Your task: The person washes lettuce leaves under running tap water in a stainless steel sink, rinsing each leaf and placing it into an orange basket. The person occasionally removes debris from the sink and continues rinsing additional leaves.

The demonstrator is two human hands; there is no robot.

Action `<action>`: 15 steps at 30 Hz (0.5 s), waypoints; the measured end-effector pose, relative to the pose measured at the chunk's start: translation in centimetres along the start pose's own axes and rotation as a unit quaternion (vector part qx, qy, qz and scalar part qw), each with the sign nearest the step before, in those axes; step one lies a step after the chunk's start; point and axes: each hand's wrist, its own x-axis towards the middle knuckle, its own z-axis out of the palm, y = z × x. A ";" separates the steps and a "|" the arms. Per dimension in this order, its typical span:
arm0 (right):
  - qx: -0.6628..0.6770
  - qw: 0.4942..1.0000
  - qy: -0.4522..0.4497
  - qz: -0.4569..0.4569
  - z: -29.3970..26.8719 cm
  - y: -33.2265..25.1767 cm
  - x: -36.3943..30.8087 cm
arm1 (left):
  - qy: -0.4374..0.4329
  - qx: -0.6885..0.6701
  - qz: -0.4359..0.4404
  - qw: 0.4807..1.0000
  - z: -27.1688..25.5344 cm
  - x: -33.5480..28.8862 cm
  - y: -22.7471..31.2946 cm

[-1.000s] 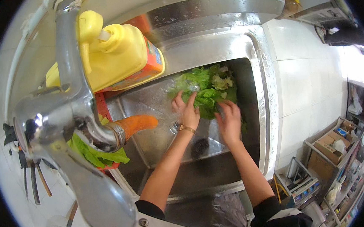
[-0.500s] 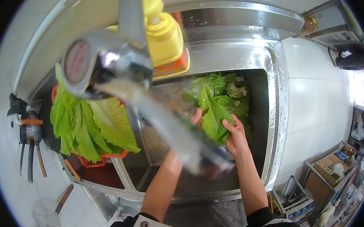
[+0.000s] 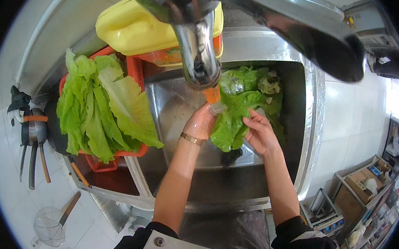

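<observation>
A green lettuce leaf [image 3: 232,122] is held between my two hands over the metal sink [image 3: 174,91]. My left hand [image 3: 200,123] grips its left edge, the fingertips partly hidden by the leaf and water. My right hand [image 3: 261,133] pinches the right edge between thumb and fingers. The orange nozzle [image 3: 212,95] of the chrome faucet [image 3: 199,50] is right above the leaf, with water coming out onto it. Beyond the held leaf, more lettuce [image 3: 242,80] lies in the sink.
Left of the basin, large lettuce leaves [image 3: 99,115] fill a red basket [image 3: 135,71]. A yellow jug [image 3: 132,27] stands behind the sink. The faucet's long lever [image 3: 313,38] reaches to the right. Several ladles [image 3: 36,145] and a wire strainer [image 3: 49,226] hang on the tiled wall at left.
My view has shifted, so the faucet now appears higher and my left hand shows fully. The held leaf has come down slightly and looks more spread out under the nozzle.
</observation>
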 end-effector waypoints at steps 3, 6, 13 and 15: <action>-0.025 0.999 -0.022 0.015 -0.4 0.5 0.1 | 0.030 0.116 0.035 0.992 -0.4 -0.2 0.0; -0.068 0.997 0.030 -0.023 -1.4 1.7 -0.4 | -0.034 0.086 0.064 0.994 -1.2 0.2 -0.4; 0.010 0.862 0.494 -0.115 -7.8 3.9 -6.1 | 0.314 0.385 0.095 0.863 -4.9 5.3 -3.3; 0.059 0.871 0.474 -0.116 -9.8 3.4 -5.5 | 0.311 0.269 0.054 0.910 -5.4 6.3 -3.8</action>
